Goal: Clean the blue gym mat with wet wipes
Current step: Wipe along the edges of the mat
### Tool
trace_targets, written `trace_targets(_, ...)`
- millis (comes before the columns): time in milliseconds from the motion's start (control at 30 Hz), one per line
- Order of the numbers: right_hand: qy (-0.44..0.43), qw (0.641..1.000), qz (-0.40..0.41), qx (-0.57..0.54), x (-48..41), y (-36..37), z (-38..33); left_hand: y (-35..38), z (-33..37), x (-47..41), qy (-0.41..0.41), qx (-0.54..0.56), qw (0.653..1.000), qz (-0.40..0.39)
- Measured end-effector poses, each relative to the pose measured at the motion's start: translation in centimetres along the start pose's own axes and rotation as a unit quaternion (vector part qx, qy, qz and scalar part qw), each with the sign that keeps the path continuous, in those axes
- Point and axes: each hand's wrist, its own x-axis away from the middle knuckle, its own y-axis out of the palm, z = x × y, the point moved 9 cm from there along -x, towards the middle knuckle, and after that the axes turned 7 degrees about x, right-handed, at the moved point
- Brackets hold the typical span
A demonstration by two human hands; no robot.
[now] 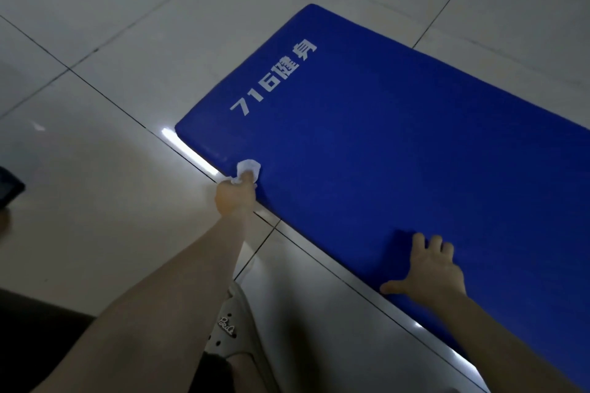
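One blue gym mat (pixel 399 143) is lying flat on the tiled floor (pixel 111 41), running from far left to near right. One line of white lettering (pixel 271 80) is showing at its far-left end. One crumpled wet wipe (pixel 248 169) is sitting on the mat's near edge, close to the left corner. Two hands are working. The left hand (pixel 234 198) is reaching out, its fingers (pixel 247 177) pinching the wipe against the mat. The right hand (pixel 431 271) is pressing flat on the near edge, fingers (pixel 419 241) spread. One white shoe (pixel 236 329) is showing between the arms.
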Motion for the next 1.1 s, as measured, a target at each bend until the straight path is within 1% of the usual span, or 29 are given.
trace_targets(100,-0.018,1.000,-0.020,-0.014,-1.2,-0.1,0.6,0.0,-0.2,-0.9,0.021,-0.016,1.000,-0.001)
trace_targets(200,-0.030,0.998,-0.043,-0.024,-2.4,-0.3,1.0,-0.3,-0.7,-1.6,-0.011,-0.021,1.000,0.005)
trace_targets(267,-0.032,0.998,-0.060,-0.017,-3.2,-0.5,1.1,0.3,-1.4,-1.0,-0.022,-0.041,0.999,-0.013)
trace_targets(333,-0.035,0.996,-0.080,-0.010,-3.8,-0.7,0.9,1.1,-2.2,1.4,-0.011,-0.042,0.999,-0.032)
trace_targets(433,-0.042,0.994,-0.097,-0.006,-4.4,-0.9,0.6,2.9,-4.0,7.3,-0.001,-0.034,0.998,-0.049)
trace_targets(467,-0.043,0.994,-0.098,-0.004,-4.5,-0.8,0.6,3.7,-4.9,9.4,-0.008,-0.032,0.998,-0.059)
trace_targets(567,-0.046,0.994,-0.096,0.001,-4.6,-0.7,0.7,5.4,-7.2,12.2,-0.079,-0.014,0.993,-0.088)
trace_targets(633,-0.047,0.994,-0.097,0.002,-4.7,-0.7,0.8,4.6,-6.4,10.1,-0.085,-0.022,0.994,-0.062)
trace_targets(733,-0.045,0.994,-0.100,0.004,-4.7,-0.5,0.8,2.0,-2.9,4.5,-0.056,-0.020,0.998,0.010)
trace_targets(800,-0.047,0.994,-0.098,0.001,-4.7,-0.6,0.7,0.9,-1.0,1.5,-0.041,-0.023,0.998,0.037)
trace_targets(867,-0.048,0.994,-0.094,-0.003,-4.7,-0.7,0.8,0.5,-1.0,0.2,-0.056,-0.020,0.997,0.055)
trace_targets(967,-0.049,0.994,-0.093,-0.008,-4.7,-0.6,0.8,1.6,-2.5,2.1,-0.083,-0.005,0.995,0.057)
trace_targets(1033,-0.051,0.994,-0.092,-0.008,-4.8,-0.6,0.8,2.9,-4.5,4.9,-0.097,0.014,0.994,0.037)
trace_targets(1100,-0.051,0.994,-0.094,-0.011,-4.8,-0.5,0.8,4.3,-6.6,8.6,-0.114,0.025,0.993,0.001)
